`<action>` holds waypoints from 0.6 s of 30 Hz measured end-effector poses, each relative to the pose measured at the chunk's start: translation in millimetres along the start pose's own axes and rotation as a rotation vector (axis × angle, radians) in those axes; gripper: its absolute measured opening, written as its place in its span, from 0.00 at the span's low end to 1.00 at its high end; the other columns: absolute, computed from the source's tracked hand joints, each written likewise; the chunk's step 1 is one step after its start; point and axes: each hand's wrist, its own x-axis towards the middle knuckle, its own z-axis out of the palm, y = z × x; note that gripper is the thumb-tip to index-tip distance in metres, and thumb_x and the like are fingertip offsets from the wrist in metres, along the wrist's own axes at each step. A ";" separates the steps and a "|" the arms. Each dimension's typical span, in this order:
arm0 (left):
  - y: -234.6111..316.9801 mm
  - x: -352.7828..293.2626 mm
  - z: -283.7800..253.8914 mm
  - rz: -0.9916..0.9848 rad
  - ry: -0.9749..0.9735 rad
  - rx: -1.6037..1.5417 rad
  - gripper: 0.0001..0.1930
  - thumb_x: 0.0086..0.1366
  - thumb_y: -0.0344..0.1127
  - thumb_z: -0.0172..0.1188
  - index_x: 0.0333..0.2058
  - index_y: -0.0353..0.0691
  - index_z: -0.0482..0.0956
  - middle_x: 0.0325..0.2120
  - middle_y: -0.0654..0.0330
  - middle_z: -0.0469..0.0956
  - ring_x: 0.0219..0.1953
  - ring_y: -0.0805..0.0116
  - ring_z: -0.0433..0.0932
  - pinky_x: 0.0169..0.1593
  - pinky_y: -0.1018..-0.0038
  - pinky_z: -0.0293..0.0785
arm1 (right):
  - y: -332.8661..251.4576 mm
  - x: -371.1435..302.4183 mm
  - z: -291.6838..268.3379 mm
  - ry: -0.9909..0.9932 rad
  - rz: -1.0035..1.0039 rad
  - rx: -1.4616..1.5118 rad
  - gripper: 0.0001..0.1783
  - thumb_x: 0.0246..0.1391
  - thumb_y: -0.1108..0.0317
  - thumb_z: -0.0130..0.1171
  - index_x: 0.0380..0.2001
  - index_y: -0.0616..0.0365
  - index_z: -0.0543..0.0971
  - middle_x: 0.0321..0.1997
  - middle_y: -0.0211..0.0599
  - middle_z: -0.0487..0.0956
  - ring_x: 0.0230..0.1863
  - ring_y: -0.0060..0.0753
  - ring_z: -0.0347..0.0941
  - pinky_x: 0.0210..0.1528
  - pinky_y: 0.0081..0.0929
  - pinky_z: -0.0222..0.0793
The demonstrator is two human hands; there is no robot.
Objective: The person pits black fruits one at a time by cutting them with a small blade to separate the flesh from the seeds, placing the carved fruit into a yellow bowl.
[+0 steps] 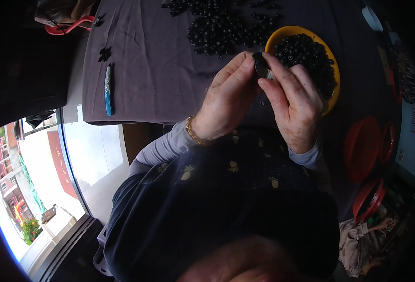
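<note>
My left hand point(231, 91) is closed, pinching a small black rounded piece point(260, 66) between thumb and fingers over the table's near edge. Against the right side of this piece, the index finger of my right hand point(294, 105) touches its top, with the thumb bent below. A small pale spot shows between the right thumb and index finger, too small to name. To the right of the hands, a yellow bowl point(336, 77) holds many black round pieces point(306, 56). More of them lie in a loose pile point(219, 30) on the dark cloth beyond my hands.
A dark cloth point(155, 61) covers the table. On its left lie a slim blue-handled tool point(108, 94) and a few black bits point(105, 54). Red plastic baskets point(362, 148) stand at the right, with crumpled cloth point(358, 249) below. A bright window point(33, 188) is at the left.
</note>
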 end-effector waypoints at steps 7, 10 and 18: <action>-6.0 -6.3 0.8 0.023 -0.069 -0.038 0.11 0.71 0.39 0.42 0.43 0.40 0.69 0.36 0.66 0.71 0.38 0.79 0.66 0.46 0.78 0.65 | -6.9 5.3 -6.4 -0.025 0.071 0.126 0.17 0.48 0.68 0.65 0.43 0.60 0.79 0.23 0.31 0.73 0.23 0.23 0.73 0.24 0.18 0.69; -7.1 -6.3 1.5 0.002 -0.072 0.004 0.12 0.72 0.40 0.41 0.41 0.39 0.69 0.34 0.66 0.69 0.35 0.76 0.64 0.46 0.76 0.64 | -8.3 5.5 -5.1 -0.019 0.105 0.167 0.16 0.49 0.70 0.63 0.43 0.61 0.79 0.24 0.33 0.75 0.24 0.22 0.74 0.23 0.18 0.69; -8.6 -0.1 -4.6 -0.002 -0.095 -0.223 0.13 0.70 0.42 0.41 0.38 0.39 0.69 0.31 0.66 0.67 0.33 0.75 0.64 0.42 0.76 0.64 | -3.9 1.7 -5.7 -0.025 0.141 0.251 0.16 0.49 0.71 0.63 0.43 0.63 0.79 0.24 0.31 0.75 0.23 0.21 0.75 0.24 0.16 0.70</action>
